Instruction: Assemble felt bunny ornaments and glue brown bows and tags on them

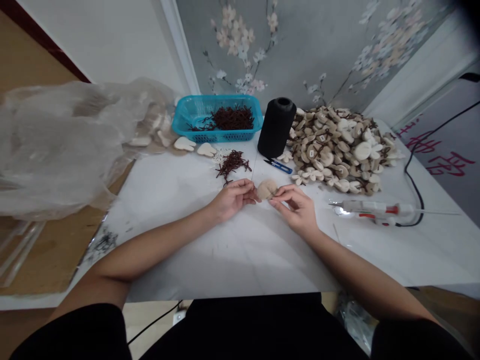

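Observation:
A small fuzzy beige piece [267,189] is held up over the white table [232,255], near the middle of the view. My right hand [296,207] pinches its lower right edge between thumb and fingers. Just left of the piece, my left hand [235,199] has its fingertips pressed together; what they hold, if anything, is too small to make out. Beyond my left hand lies a loose pile of dark brown cords [233,164], with small white bits beside it. Blue-handled thread snips [281,166] lie behind the beige piece.
A blue basket [180,117] with brown cords stands at the back, beside a black thread cone [276,127]. Beige and white plush pieces [337,145] heap at the back right. A glue gun [375,207] with its cable lies right. A plastic bag [67,145] covers the left.

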A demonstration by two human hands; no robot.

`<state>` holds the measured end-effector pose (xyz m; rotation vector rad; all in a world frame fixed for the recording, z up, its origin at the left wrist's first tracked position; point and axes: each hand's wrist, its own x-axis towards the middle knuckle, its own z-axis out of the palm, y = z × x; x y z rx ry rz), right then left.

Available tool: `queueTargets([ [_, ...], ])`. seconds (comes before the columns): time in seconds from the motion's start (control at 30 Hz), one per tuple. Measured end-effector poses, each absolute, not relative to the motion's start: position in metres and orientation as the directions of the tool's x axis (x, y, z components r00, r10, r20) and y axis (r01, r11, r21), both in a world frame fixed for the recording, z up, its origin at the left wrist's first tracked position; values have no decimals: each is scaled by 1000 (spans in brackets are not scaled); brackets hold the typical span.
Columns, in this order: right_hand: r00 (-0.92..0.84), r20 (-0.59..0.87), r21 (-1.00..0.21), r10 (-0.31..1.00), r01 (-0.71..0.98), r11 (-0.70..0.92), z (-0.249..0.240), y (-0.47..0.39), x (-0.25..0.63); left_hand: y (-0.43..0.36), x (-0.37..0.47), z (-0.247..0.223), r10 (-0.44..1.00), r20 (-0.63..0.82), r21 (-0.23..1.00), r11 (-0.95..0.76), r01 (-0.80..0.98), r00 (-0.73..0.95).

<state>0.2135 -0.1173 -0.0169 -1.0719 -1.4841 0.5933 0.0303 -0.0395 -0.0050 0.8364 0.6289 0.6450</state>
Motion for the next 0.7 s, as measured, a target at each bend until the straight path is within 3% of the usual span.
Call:
queueTargets([
  [0.2,182,338,-924,923,251,289,-26,-113,216,-44,26,-2,736,-138,804,474,-359,662],
  [0.37,34,244,-932,969,284,225,-33,-113,217,-45,25,0,745,-86,782,462,-419,662],
  [0.53,-136,238,-826,962,494,274,-34,-115,212,-45,23,2,786,-65,847,369,-383,614],
  [0.7,-223,322,-676,920,626,388,-34,-114,211,-48,19,3,808,-21,949,201,-243,589],
])
